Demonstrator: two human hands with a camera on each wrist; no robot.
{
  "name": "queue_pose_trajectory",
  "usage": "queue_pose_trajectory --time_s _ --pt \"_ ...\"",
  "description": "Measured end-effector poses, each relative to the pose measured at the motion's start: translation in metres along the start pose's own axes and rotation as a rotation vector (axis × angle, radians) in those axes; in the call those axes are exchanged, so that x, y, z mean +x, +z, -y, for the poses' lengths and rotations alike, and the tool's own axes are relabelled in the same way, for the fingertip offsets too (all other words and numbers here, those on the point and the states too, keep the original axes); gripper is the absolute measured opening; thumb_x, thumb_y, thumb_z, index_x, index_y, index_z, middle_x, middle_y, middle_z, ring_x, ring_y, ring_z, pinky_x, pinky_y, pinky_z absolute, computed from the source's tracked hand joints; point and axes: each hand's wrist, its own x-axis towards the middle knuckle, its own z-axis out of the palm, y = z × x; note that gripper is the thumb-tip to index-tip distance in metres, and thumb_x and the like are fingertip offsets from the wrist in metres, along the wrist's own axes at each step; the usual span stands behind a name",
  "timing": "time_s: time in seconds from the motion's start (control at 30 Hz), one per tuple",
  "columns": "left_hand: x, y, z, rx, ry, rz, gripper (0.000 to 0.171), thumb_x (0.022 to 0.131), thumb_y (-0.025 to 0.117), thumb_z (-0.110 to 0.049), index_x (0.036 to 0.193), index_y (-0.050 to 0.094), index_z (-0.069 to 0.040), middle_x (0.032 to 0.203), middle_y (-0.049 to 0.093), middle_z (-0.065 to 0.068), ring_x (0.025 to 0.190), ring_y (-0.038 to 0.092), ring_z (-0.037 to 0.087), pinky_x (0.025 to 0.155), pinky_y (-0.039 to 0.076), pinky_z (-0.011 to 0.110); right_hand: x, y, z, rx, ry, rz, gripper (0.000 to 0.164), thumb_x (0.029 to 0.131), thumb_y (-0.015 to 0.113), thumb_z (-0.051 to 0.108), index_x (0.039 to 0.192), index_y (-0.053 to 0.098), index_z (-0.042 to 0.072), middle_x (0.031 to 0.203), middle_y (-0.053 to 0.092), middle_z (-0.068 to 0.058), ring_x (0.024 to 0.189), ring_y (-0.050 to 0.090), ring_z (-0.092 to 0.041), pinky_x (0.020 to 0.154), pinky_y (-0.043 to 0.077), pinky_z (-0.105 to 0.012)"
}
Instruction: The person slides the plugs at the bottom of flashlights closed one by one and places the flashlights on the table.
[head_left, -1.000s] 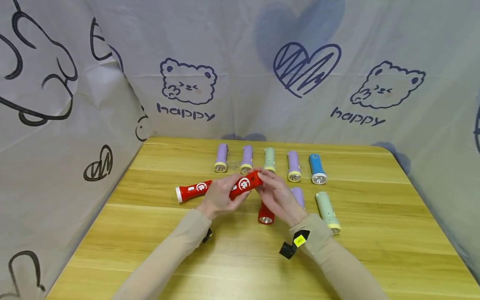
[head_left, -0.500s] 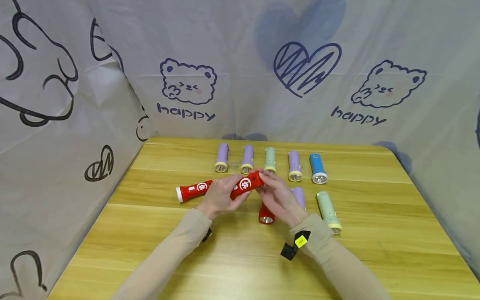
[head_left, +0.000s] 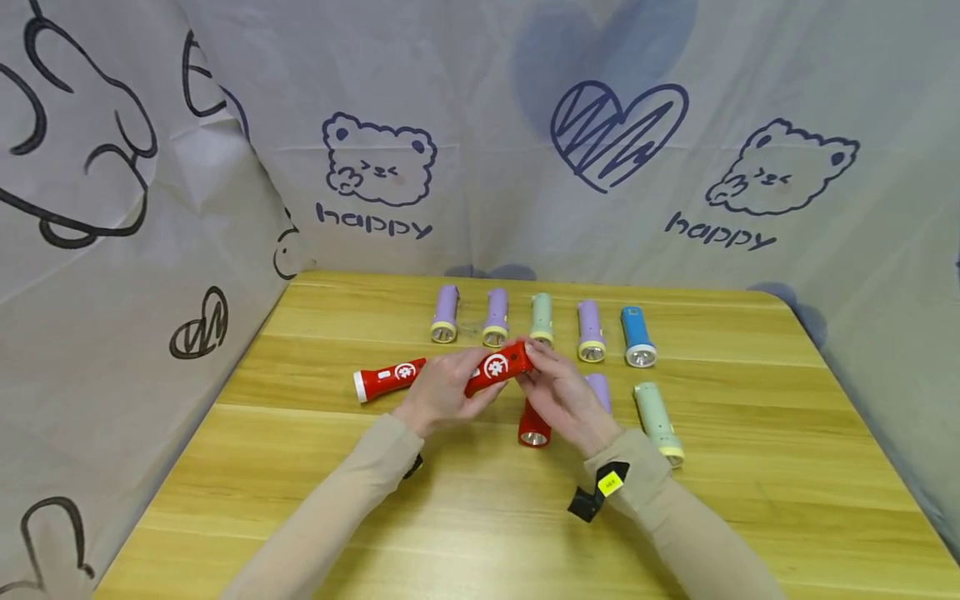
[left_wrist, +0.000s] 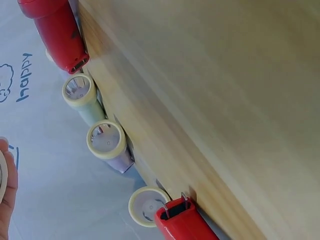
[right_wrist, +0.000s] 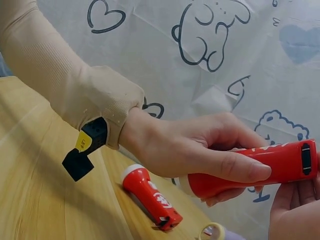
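Both hands hold a red flashlight [head_left: 498, 367] above the table, its tail end up to the right. My left hand [head_left: 442, 390] grips the body near the white head, thumb laid along the side in the right wrist view. My right hand [head_left: 566, 396] holds the tail end, where a black slot with metal strips [right_wrist: 306, 159] shows. Beneath the right hand lies another red flashlight [head_left: 534, 432], lens toward me. A third red flashlight [head_left: 386, 382] rests left of the left hand; metal prongs [left_wrist: 185, 199] stick out of its tail.
Along the back of the wooden table [head_left: 750, 500] stretches a row of purple, green and blue flashlights [head_left: 637, 337]. A purple flashlight [head_left: 598, 390] lies partly hidden behind the right hand, with a green flashlight [head_left: 657, 423] right of it. Printed cloth [head_left: 495, 183] walls the back and sides.
The held flashlight and the right hand have shifted slightly to the right. Both hands keep their grip, and the flashlights on the table stay where they were.
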Motion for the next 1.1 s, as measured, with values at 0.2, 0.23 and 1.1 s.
queue_pose_trajectory --time_s 0.2,0.23,1.1 --pt "0.0003 -0.0011 0.0011 0.011 -0.006 0.017 0.035 0.085 0.075 -0.024 0.108 0.058 -0.005 0.081 0.070 0.004 0.059 0.064 0.011 0.052 0.053 0.022 0.0001 0.0013 0.0003 0.010 0.014 -0.010 0.022 0.107 0.043 0.010 0.114 0.064 0.011 0.123 0.058 0.000 0.116 0.055 -0.011 0.105 0.045 -0.021" --pt "0.0004 -0.0011 0.0014 0.008 -0.009 0.021 0.034 0.086 0.074 -0.024 0.108 0.058 -0.005 0.081 0.071 0.004 0.060 0.064 0.012 0.052 0.054 0.022 0.0001 0.0016 0.0003 0.005 0.017 -0.016 0.022 0.108 0.042 0.010 0.117 0.062 0.010 0.124 0.057 0.000 0.118 0.055 -0.011 0.106 0.044 -0.021" --pt "-0.0033 -0.0077 -0.0004 0.035 -0.151 0.179 0.034 0.094 0.067 -0.034 0.115 0.059 -0.009 0.098 0.074 0.005 0.083 0.070 0.018 0.074 0.059 0.035 -0.0002 0.0028 -0.0025 -0.039 -0.013 -0.074 0.049 0.109 0.033 0.007 0.156 0.027 -0.003 0.149 0.046 -0.009 0.124 0.056 -0.009 0.124 0.029 -0.027"
